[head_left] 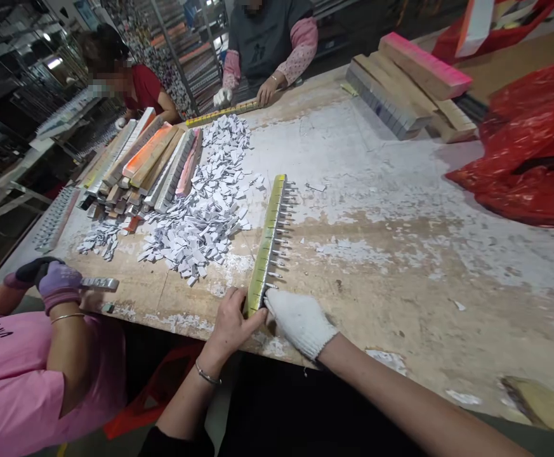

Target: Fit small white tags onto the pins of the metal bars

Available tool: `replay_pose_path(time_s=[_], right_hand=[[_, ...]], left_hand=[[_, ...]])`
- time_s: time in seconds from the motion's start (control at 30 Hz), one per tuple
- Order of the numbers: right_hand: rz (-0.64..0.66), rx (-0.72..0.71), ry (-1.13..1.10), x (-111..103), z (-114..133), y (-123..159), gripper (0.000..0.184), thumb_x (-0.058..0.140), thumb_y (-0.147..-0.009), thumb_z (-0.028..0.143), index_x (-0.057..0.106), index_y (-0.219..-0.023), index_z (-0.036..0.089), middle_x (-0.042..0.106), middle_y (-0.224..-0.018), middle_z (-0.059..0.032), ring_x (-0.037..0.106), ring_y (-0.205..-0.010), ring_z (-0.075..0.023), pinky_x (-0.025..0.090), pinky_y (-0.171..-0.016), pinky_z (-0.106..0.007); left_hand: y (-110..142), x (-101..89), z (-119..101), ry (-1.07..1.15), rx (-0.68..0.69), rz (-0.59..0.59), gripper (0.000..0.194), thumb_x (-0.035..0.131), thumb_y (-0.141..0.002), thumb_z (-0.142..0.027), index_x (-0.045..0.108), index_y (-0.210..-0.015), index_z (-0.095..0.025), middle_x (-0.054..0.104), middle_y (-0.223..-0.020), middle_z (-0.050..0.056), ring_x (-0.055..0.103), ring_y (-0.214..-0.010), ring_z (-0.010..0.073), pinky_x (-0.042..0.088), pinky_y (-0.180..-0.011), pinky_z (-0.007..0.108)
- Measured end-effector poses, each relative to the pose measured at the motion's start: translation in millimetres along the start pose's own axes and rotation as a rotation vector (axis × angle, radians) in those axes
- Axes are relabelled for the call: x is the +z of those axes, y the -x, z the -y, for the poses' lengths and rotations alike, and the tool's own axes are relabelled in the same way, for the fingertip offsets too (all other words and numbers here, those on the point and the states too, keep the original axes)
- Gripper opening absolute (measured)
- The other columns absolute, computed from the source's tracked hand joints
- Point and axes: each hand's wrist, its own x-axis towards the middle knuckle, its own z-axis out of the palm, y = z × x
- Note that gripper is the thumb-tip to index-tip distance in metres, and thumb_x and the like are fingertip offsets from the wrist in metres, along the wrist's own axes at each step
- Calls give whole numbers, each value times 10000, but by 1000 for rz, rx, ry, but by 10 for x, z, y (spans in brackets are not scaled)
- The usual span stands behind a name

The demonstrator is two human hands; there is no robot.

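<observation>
In the head view, your bar lies on the worktable in front of you, its near end by the table edge and its far end pointing away. It is long, straight and narrow, with a yellow-green face crossed by evenly spaced dark marks; a row of thin, shiny pins sticks out along its right side. You have roughly a dozen pins there, too crowded at the far end to count surely.

Your bare left hand grips the near end, fingers on the left side and thumb across the end. Your white-gloved right hand has its fingertips at the right side of that end; you can't tell from here whether they pinch anything.

Count one bar in your grasp, one bracelet on your left wrist, two heaps of small white pieces, one large and one small, and three other people: one in pink, one in red, one across the table. The stacked bars overlap too much to count.
</observation>
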Motion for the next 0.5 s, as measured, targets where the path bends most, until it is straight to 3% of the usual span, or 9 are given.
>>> replay_pose_path(time_s=[0.07,0.2,0.3,0.37,0.43,0.5], right_hand=[[-58,0,-28,-19,-74,25,274,458,-985,258,615,-1194,178,743,-962,-110,730,-828,-254,529,-660,-307],[-168,10,-121,74,-241,136,476,476,-982,311,444,-1445,204,751,-1045,-89,728,-854,-216,526,-698,-272],[-230,18,-176,154,-298,180,472,494,-972,310,477,-1434,210,730,-1145,-94,719,-939,-229,536,-769,-292],[-237,21,-202,144,-293,192,460,499,-970,310,499,-1420,214,705,-1216,-98,710,-983,-243,544,-791,-314],[-238,17,-230,83,-263,215,426,486,-976,303,536,-1388,205,702,-1222,-104,703,-1007,-248,545,-804,-324],[-258,-20,-266,4,-217,258,392,474,-982,296,574,-1349,202,718,-1174,-102,699,-1003,-241,541,-817,-321]], left_hand=[[-61,-129,136,5,-44,-63,213,607,-890,-334,652,-1032,-182,624,-887,50,588,-744,174,500,-647,298],[-113,-446,626,-408,-236,-438,142,542,-897,-246,662,-912,-171,622,-898,101,586,-800,230,487,-694,352],[-126,-621,942,-634,-221,-382,108,547,-867,-197,653,-857,-179,622,-897,114,580,-870,269,475,-786,398],[-115,-672,1012,-663,-163,-325,155,495,-900,-190,631,-827,-178,611,-862,109,578,-856,266,472,-794,400],[-72,-657,938,-623,-107,-332,192,437,-935,-191,618,-872,-173,591,-840,98,573,-828,254,475,-765,390],[9,-569,732,-541,-49,-328,214,394,-958,-183,608,-967,-171,583,-843,80,566,-770,226,482,-700,355]])
